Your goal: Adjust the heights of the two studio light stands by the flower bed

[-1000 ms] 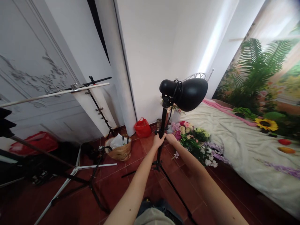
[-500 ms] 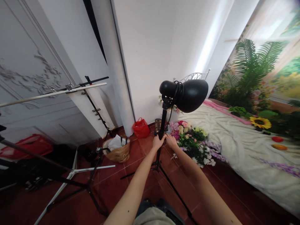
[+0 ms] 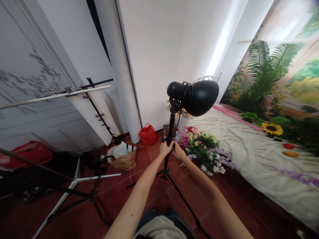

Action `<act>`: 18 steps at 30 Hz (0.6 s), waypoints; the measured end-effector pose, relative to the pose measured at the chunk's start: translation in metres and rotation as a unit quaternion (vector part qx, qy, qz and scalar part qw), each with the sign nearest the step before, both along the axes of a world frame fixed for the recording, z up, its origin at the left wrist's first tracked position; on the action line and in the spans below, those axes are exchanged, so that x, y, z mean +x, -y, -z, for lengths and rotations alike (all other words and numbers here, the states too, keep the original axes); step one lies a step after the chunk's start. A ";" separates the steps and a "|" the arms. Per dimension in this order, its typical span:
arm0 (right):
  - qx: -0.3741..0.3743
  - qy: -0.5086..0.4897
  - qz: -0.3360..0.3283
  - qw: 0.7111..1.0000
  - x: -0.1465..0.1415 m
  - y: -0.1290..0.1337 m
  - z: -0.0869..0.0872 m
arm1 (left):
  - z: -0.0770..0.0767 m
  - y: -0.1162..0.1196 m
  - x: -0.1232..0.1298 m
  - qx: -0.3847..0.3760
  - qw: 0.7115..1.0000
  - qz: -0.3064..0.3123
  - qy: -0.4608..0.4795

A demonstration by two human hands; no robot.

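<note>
In front of me a black light stand (image 3: 166,162) stands on spread legs on the floor. It carries a black studio lamp (image 3: 203,98) with a cord wound round its neck, the head facing right. My left hand (image 3: 165,148) is closed round the pole just below a collar. Beside it, on the right of the pole, my right hand (image 3: 178,151) has its fingers curled in against the stand at the same height. The small part under those fingers is hidden.
A bed with a cream blanket (image 3: 249,146) is to the right, with artificial flowers (image 3: 196,142) beside it. On the left are a woven basket (image 3: 124,159), a red bag (image 3: 148,134), a white stand leg (image 3: 62,199) and a backdrop crossbar (image 3: 57,96).
My right hand has drawn in closer to the pole and its fingers have curled more. My left hand keeps its hold on the stand. The view has shifted slightly.
</note>
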State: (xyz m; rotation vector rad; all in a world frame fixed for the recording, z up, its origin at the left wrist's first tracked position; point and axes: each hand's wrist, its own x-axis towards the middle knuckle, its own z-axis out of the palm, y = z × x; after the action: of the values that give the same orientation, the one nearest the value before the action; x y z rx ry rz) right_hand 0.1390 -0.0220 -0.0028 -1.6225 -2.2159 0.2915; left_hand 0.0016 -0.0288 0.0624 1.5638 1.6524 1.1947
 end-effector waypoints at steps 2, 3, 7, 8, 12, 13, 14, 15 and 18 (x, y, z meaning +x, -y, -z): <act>0.005 -0.026 -0.017 0.999 0.003 0.001 -0.005 | 0.000 -0.002 0.000 -0.012 0.999 0.008 0.035; 0.004 -0.035 -0.023 0.999 0.004 0.003 -0.008 | 0.001 -0.002 0.000 -0.017 0.999 0.014 0.046; 0.016 -0.046 -0.021 0.999 0.008 0.025 -0.011 | 0.004 -0.002 0.000 -0.015 0.999 0.025 0.033; 0.018 -0.044 -0.014 0.999 0.010 0.033 -0.008 | 0.005 -0.002 0.000 -0.009 0.999 0.025 0.028; -0.025 -0.017 0.004 1.000 0.021 0.057 0.010 | 0.006 0.000 0.000 -0.006 0.999 0.023 0.022; -0.035 -0.014 -0.002 0.999 0.024 0.059 0.013 | 0.006 0.000 0.000 -0.008 1.000 0.020 0.022; -0.035 -0.019 -0.009 0.999 0.026 0.060 0.014 | 0.006 -0.001 0.000 -0.009 1.000 0.017 0.021; -0.024 -0.035 -0.014 0.999 0.027 0.059 0.013 | 0.006 -0.001 0.000 -0.008 1.000 0.015 0.020; 0.030 -0.123 0.003 0.992 0.024 0.051 -0.006 | 0.006 -0.003 0.002 -0.010 1.000 0.014 0.024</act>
State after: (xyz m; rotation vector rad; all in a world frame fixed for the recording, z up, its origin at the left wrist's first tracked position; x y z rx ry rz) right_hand 0.1626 -0.0729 0.0033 -1.4757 -2.0145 0.3969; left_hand 0.0034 -0.0261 0.0560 1.5293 1.6015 1.1882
